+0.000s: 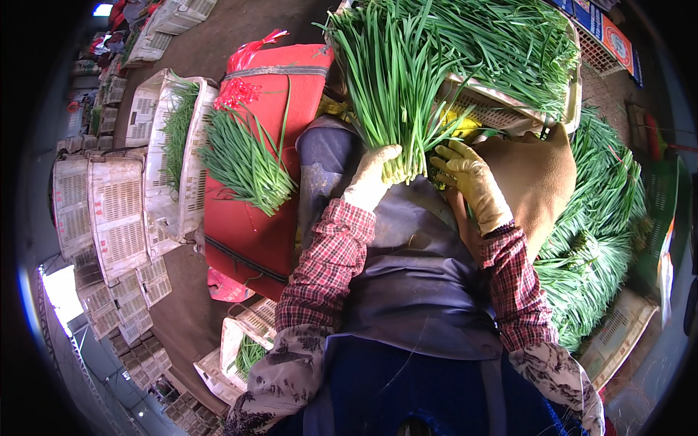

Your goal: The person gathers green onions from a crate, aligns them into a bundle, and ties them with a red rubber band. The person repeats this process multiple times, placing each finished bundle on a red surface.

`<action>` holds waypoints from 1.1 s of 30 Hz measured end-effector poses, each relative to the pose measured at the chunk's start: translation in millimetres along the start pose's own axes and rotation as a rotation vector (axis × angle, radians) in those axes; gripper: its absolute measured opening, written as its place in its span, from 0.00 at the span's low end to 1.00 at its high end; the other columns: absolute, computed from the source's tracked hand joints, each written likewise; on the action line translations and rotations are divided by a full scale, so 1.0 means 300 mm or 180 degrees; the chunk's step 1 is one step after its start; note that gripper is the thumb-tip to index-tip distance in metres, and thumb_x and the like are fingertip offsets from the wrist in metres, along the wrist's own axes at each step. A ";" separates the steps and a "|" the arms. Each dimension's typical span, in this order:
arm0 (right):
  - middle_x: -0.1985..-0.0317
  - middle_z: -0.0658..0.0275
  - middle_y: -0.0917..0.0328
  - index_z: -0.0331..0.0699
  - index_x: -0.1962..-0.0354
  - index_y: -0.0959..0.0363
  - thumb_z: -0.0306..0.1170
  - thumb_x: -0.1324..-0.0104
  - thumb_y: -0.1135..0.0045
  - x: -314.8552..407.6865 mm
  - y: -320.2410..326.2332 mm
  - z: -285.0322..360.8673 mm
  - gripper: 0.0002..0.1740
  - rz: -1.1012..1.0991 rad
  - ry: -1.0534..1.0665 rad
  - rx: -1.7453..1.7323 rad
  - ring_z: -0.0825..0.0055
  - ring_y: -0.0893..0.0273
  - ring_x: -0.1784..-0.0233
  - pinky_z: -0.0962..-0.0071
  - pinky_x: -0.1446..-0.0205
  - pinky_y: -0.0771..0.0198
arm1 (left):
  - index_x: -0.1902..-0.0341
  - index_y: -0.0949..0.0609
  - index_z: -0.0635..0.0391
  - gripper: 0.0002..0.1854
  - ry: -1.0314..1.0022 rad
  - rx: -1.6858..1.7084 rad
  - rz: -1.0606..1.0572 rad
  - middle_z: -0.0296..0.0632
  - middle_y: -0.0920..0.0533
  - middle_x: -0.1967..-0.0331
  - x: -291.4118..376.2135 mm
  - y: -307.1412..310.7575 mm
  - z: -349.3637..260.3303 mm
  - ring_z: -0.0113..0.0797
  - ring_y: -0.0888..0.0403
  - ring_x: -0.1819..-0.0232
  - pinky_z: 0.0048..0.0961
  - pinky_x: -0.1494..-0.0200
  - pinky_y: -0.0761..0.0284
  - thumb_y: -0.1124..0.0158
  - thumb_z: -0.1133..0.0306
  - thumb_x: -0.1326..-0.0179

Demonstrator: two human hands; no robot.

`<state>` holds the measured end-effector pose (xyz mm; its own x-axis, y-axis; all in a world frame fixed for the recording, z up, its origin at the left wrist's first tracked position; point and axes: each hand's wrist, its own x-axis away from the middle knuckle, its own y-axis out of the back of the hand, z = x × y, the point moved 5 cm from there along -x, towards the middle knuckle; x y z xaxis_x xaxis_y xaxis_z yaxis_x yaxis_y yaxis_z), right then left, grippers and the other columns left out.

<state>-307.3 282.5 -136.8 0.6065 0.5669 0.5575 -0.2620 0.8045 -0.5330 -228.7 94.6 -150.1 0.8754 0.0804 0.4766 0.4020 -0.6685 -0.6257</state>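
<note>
In my gloved left hand (376, 171) is a large bunch of garlic chives (395, 87), gripped near its pale cut ends. The green leaves fan upward and away from me. My right hand (469, 177), in a yellowish glove, is just right of the bunch with its fingers apart; nothing shows in it. A smaller pile of chives (251, 158) lies on a red padded board (245, 229) to my left. Red plastic ties (240, 94) rest on that board above the pile. Below both hands is my dark apron (414, 294).
A plastic crate (491, 101) full of chives stands ahead. Brown cloth (526, 169) covers my right side, beside a big heap of tied chives (594, 261). White crates (117, 212) stand on the left, one holding chives. Another crate (232, 340) sits at lower left.
</note>
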 end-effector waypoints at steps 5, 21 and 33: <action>0.32 0.51 0.31 0.31 0.26 0.49 0.46 0.36 0.32 -0.006 -0.092 -0.007 0.51 0.0008 -0.0350 0.0609 0.63 0.32 0.29 0.62 0.28 0.39 | 0.45 0.20 0.60 0.18 -0.0003 -0.0087 -0.0440 0.43 0.14 0.57 -0.004 0.006 0.025 0.39 0.14 0.57 0.38 0.52 0.16 0.38 0.64 0.34; 0.56 0.64 0.18 0.35 0.43 0.27 0.25 0.36 0.42 -0.110 -0.205 0.304 0.23 0.0238 0.1596 -0.0598 0.75 0.20 0.55 0.74 0.49 0.23 | 0.36 0.25 0.60 0.27 -0.0014 0.1935 0.0992 0.51 0.21 0.39 -0.112 -0.219 -0.169 0.52 0.23 0.38 0.55 0.32 0.31 0.37 0.68 0.39; 0.54 0.64 0.17 0.36 0.46 0.22 0.47 0.26 0.45 -0.360 0.108 0.103 0.24 -0.1307 0.1450 0.0272 0.76 0.20 0.55 0.70 0.49 0.24 | 0.31 0.27 0.50 0.34 0.0574 0.1869 0.0881 0.46 0.23 0.34 -0.304 -0.217 0.047 0.51 0.28 0.33 0.71 0.30 0.43 0.39 0.48 0.39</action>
<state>-404.4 252.9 -194.6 0.9253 0.0905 0.3684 0.0130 0.9630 -0.2694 -330.8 141.3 -161.5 0.9292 -0.1949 0.3140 0.2929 -0.1297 -0.9473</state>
